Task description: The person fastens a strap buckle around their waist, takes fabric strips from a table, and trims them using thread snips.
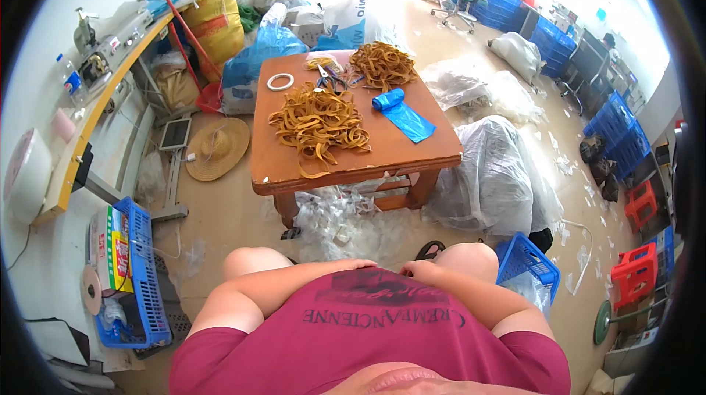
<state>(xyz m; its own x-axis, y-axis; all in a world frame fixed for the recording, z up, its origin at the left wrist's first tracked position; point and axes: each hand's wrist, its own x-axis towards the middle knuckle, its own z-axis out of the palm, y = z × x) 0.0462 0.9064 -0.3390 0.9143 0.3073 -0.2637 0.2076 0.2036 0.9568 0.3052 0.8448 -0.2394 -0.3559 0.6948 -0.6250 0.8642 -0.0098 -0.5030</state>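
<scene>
My left hand [359, 264] lies flat at the front of my maroon shirt [368, 329], fingers stretched out and nothing in it. Close by, my right hand [418, 270] also rests there; its fingers are largely hidden behind the shirt. Both hands are apart from the wooden table [397, 163] in front of me. On that table lie a loose heap of flat tan bands [320, 123], a second heap of bands [382, 65], a roll of blue plastic bags [404, 114], scissors [332, 80] and a white tape ring [280, 82].
Plastic scraps [342, 222] lie under the table. At its right stands a large plastic-wrapped bundle [482, 174], with a blue basket [529, 270] nearer me. A straw hat [218, 148] and blue crate [140, 277] are at left. Red stools [634, 273] stand far right.
</scene>
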